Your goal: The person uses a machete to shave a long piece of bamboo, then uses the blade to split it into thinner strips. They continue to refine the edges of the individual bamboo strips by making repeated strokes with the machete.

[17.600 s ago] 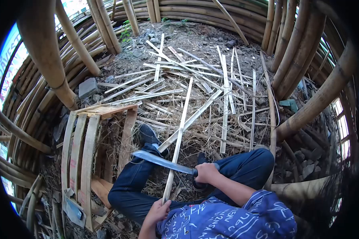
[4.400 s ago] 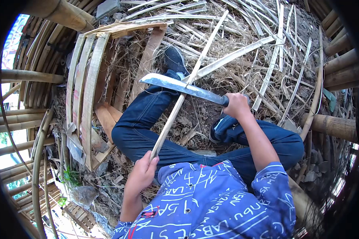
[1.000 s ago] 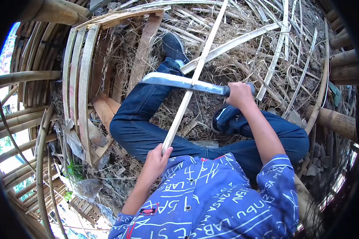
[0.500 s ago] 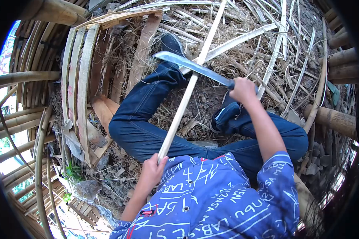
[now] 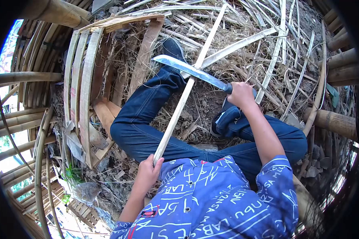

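My left hand (image 5: 148,170) is closed around the near end of a long pale bamboo strip (image 5: 174,118), close to my shirt. The strip slants away from me to the upper right, between my bent legs. In my right hand (image 5: 242,95) is the dark handle of a machete (image 5: 189,69). Its blade lies across the strip, the tip pointing left above my shoe. Around the crossing point, another split bamboo piece (image 5: 239,44) runs under the strip toward the upper right.
A wooden slatted crate (image 5: 83,79) stands at my left. Shavings and loose strips (image 5: 263,59) litter the ground ahead. Bamboo poles (image 5: 335,123) edge the right side, and a bamboo fence (image 5: 24,119) the left. My legs (image 5: 139,119) are folded around the work.
The machete and my right hand have shifted slightly left and toward me along the strip. My left hand has moved slightly left with the strip's near end.
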`<state>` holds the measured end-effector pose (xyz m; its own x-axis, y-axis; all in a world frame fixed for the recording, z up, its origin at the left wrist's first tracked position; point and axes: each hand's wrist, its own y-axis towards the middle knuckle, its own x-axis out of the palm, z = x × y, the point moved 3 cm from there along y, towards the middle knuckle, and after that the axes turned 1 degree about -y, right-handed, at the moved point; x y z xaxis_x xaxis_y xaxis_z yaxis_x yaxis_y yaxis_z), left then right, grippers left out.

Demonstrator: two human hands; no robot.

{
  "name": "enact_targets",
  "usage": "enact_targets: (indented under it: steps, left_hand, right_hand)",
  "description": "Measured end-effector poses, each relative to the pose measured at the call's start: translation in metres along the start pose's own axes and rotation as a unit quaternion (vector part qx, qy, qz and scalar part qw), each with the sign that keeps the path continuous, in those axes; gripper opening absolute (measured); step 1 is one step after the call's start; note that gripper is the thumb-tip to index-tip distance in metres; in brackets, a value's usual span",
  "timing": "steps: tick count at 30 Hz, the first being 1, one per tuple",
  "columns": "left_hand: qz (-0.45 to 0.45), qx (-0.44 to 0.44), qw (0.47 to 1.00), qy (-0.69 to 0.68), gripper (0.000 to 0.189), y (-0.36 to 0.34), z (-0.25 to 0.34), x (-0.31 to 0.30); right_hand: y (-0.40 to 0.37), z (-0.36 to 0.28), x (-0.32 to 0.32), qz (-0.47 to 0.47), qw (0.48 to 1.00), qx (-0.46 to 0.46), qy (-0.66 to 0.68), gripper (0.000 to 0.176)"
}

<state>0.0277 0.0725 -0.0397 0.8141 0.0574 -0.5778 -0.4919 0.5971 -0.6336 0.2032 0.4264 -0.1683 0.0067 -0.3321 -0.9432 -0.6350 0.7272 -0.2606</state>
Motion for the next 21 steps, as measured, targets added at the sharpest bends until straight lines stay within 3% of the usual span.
enact_targets:
  steps: [7,9,11,21]
  left_hand:
    - [0.003,0.024,1.0,0.002,0.032,0.001,0.005,0.008]
    - [0.01,0.03,0.999,0.004,0.033,-0.008,-0.004,0.008]
    - [0.004,0.017,1.0,0.024,0.033,-0.016,-0.004,0.005]
    - [0.023,0.035,0.999,0.002,0.035,-0.004,-0.012,0.003]
  right_hand:
    - [-0.037,-0.044,-0.01,-0.111,0.992,-0.05,0.032,0.023]
    - [-0.027,-0.036,-0.012,-0.082,0.995,-0.048,0.01,0.022]
    - [-0.002,-0.009,-0.007,-0.055,0.997,0.047,0.006,0.023]
    - [0.005,-0.009,-0.014,0.006,1.0,0.003,-0.012,0.023]
